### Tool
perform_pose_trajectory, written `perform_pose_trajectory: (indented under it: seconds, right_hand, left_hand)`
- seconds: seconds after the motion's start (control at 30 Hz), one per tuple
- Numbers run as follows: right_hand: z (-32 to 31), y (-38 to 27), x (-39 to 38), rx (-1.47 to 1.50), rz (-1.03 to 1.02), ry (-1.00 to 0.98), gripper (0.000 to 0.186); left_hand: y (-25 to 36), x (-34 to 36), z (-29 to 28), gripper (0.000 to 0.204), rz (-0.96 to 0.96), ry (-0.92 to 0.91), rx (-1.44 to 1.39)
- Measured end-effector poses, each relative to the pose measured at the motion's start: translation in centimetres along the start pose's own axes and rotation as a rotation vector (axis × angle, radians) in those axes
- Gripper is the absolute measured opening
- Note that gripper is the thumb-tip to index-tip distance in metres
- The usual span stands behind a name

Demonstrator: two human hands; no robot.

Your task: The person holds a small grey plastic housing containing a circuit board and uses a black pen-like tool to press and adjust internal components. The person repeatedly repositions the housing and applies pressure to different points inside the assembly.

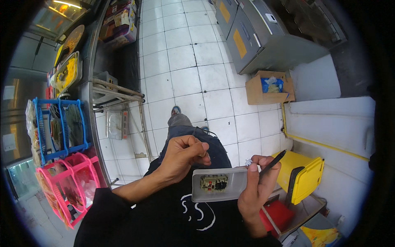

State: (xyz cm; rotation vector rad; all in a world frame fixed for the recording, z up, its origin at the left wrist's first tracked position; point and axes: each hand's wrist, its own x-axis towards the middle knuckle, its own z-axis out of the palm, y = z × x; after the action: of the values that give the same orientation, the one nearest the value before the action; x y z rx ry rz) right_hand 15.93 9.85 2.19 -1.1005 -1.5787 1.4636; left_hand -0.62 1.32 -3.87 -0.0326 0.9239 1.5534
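Note:
My right hand (258,187) grips a shallow whitish plastic box (228,192) by its right end, tilted in front of my chest. Inside the box is a small block of beige, black and red parts (214,183), too small to name. A black pen (274,161) sticks out between the fingers of the same hand. Next to the thumb tip is a tiny white piece (248,162). Just above the box's left end is my left hand (184,155), its fingers curled and the thumb pressed against them. Whatever it may pinch is hidden.
At left, blue (61,127) and pink (68,183) plastic racks hold packets beside a metal counter. A tray of yellow food (68,74) stands beyond. To the right are a yellow bin (302,175), an open cardboard box (269,87) and a grey metal cabinet (267,47).

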Motion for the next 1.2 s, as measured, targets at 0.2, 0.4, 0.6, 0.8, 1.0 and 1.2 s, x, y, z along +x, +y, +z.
perform_pose_trajectory:
  seconds: [0.2,0.4,0.6,0.8,1.0,1.2]
  right_hand:
    - [-0.6,-0.2,1.4,-0.081,-0.034,0.057,0.015]
    - [-0.6,0.0,1.9,-0.121,-0.077,0.079,0.014]
    - [-0.2,0.5,1.7,-0.139,-0.110,0.100,0.013]
    - [-0.3,0.5,1.3,-0.075,-0.050,0.085,0.013]
    - [0.1,0.6,1.1,-0.062,-0.068,0.069,0.013]
    - [0.1,0.5,1.2,-0.066,-0.062,0.072,0.014]
  left_hand:
    - [-0.4,-0.4,0.4,0.020,-0.170,-0.210,0.126]
    - [0.6,-2.4,0.9,0.048,-0.297,-0.265,0.123]
    - [1.7,-3.3,2.2,0.048,-0.243,-0.319,0.427]
    - [1.4,-3.4,2.5,0.045,-0.140,-0.334,0.498]
    - [1.1,-3.1,2.4,0.043,-0.088,-0.312,0.553]
    - [1.1,-3.1,2.7,0.041,-0.070,-0.256,0.588]
